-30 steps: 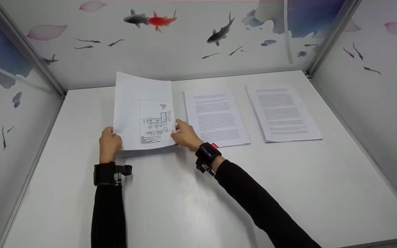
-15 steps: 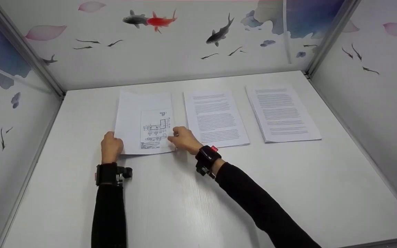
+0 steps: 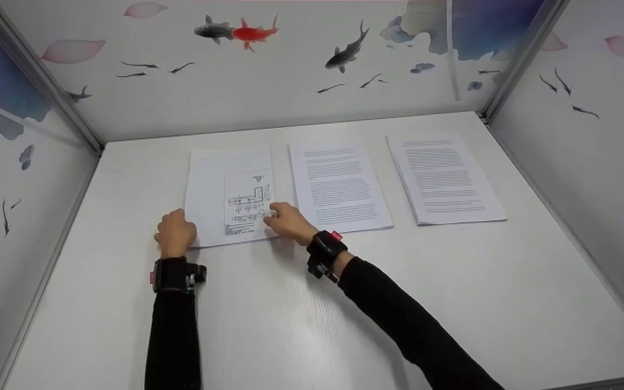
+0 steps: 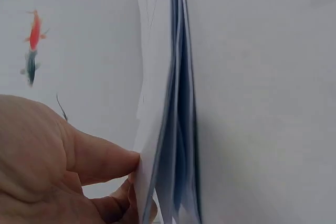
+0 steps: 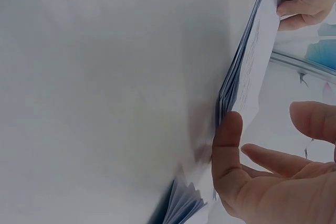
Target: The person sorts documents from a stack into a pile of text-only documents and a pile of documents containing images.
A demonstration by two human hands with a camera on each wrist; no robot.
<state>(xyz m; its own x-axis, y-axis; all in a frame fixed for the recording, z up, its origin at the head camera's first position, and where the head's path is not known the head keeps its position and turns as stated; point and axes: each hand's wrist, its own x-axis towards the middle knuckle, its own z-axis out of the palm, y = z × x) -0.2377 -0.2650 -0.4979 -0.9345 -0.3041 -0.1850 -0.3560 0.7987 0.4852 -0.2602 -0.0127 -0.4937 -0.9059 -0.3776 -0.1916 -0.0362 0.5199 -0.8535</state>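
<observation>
A stack of paper (image 3: pixel 206 195) lies on the left side of the white table, its top sheet printed with a line drawing. At its near left corner, my left hand (image 3: pixel 176 234) pinches the edge of the upper sheets between thumb and fingers. The left wrist view shows the sheet edges (image 4: pixel 181 82) fanned slightly apart beside that thumb. My right hand (image 3: pixel 290 223) is at the stack's right edge near the drawing. In the right wrist view its fingers (image 5: pixel 227 150) are right at the paper edge, with the thumb held well apart from them.
A middle stack of printed text pages (image 3: pixel 339 187) lies just right of my right hand. Another text stack (image 3: pixel 447 179) lies farther right. Walls with painted fish (image 3: pixel 255 33) enclose the table (image 3: pixel 301 314) at the back and sides.
The lifted top sheet has come down flat onto the left stack. Both hands have lowered slightly with it, and the right thumb and fingers have let go of the sheet's edge.
</observation>
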